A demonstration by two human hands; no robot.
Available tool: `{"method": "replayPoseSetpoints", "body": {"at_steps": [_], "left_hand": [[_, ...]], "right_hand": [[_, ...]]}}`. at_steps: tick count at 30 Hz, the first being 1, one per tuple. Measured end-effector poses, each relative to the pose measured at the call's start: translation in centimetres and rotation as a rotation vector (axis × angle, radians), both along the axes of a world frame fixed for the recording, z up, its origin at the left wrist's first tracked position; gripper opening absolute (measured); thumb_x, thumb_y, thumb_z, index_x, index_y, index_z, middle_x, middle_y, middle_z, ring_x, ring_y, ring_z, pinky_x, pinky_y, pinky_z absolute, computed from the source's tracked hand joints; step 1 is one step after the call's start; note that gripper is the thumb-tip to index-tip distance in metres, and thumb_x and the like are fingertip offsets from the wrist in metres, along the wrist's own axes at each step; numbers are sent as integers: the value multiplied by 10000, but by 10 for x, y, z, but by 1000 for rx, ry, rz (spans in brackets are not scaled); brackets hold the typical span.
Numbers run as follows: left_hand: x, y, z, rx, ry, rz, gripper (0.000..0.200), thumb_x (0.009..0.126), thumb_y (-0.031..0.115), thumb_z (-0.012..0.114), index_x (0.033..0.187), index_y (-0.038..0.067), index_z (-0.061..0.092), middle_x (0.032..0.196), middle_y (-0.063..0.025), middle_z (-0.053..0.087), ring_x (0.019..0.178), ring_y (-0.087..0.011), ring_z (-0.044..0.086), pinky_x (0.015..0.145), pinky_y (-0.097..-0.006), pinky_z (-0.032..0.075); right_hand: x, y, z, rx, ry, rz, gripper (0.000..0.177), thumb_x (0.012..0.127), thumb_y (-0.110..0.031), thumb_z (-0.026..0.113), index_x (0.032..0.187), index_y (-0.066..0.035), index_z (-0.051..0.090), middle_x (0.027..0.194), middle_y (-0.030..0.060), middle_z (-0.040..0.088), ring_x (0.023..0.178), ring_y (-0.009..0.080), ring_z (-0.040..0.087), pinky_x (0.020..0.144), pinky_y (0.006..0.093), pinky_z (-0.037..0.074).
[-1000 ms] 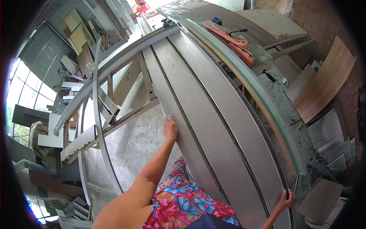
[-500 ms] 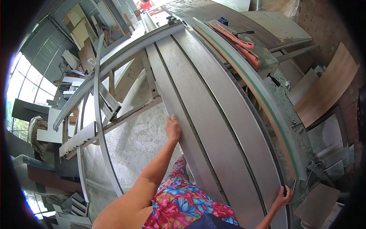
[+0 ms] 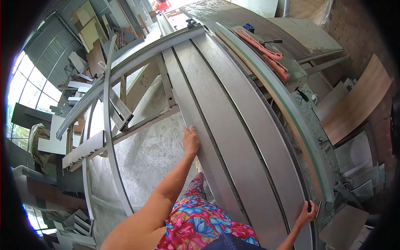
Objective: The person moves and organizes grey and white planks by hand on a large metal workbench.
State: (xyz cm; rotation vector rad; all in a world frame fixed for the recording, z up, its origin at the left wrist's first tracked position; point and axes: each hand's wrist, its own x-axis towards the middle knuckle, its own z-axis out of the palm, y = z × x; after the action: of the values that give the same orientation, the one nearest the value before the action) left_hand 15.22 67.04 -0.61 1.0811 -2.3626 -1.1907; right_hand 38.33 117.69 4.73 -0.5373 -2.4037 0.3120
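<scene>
While the L hand (image 3: 191, 141) rests on the near edge of the metal bed (image 3: 227, 125), the R hand (image 3: 306, 214) is at the opp. edge, on the dark edge strip (image 3: 303, 177); the wide spacing prob. serves to steady or square the bed. L fingers: bent, close tog.; grip under the edge hidden, can't tell. R hand: narrow, fingers curled at the strip; clamped or merely touching, can't tell.

Bed lies betw. the hands and runs fwd beyond both. Surf.: dull grey metal, smooth, w/ two dark slots (image 3: 223, 160) lengthwise; curved outline prob. due to lens. To the R, beyond the strip: long rail (image 3: 296, 121), green band, tan side. Fwd of the R hand: salmon-colored tool (image 3: 258, 43), perforated, prob. laid there for reach. L of the L hand: metal frame (image 3: 85, 152), straight members, over rough, mottled concrete floor (image 3: 146, 154).
</scene>
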Motion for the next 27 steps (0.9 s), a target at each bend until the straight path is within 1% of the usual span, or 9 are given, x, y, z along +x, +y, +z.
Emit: {"method": "replayPoseSetpoints", "body": {"at_steps": [7,13,19,22,25,27], "left_hand": [[-8,-5,1,32,-6,2,566,922,465,329,1262,21,412,1082,-279,572,1025,-446,533,872,-491,405],[-16,-10,1,14,-10,17,564,924,458,331,1269,18,412,1088,-280,568,1028,-439,532,877,-482,405],[-22,-16,8,31,29,1,552,930,424,340,1264,-10,407,1090,-284,565,1036,-429,531,873,-473,408],[-27,-20,1,-2,51,12,550,928,427,342,1255,-9,417,1085,-284,566,1031,-429,533,871,-476,407],[-33,-24,9,40,5,-3,551,926,428,347,1261,-5,418,1090,-284,564,1031,-429,533,872,-476,407],[-38,-28,2,21,24,4,554,926,433,345,1265,0,416,1090,-283,565,1032,-431,532,872,-478,407]], "right_hand": [[-19,-8,-7,-33,12,9,198,801,-214,674,894,-45,631,870,106,566,821,285,547,732,412,426],[-37,-21,-5,-77,21,-4,208,789,-216,684,892,-42,634,881,108,572,833,284,555,734,417,430],[-56,-29,-6,19,26,-8,217,777,-234,696,881,-52,640,864,102,576,817,279,562,710,418,441],[-67,-41,-2,9,30,-31,210,777,-234,694,874,-55,642,850,101,579,808,280,561,705,417,442],[-81,-47,0,18,26,-27,196,777,-220,693,869,-54,642,837,99,580,793,278,559,697,415,442],[-89,-51,0,51,42,-13,191,778,-213,691,869,-53,642,841,98,580,789,274,560,697,415,442]]}}
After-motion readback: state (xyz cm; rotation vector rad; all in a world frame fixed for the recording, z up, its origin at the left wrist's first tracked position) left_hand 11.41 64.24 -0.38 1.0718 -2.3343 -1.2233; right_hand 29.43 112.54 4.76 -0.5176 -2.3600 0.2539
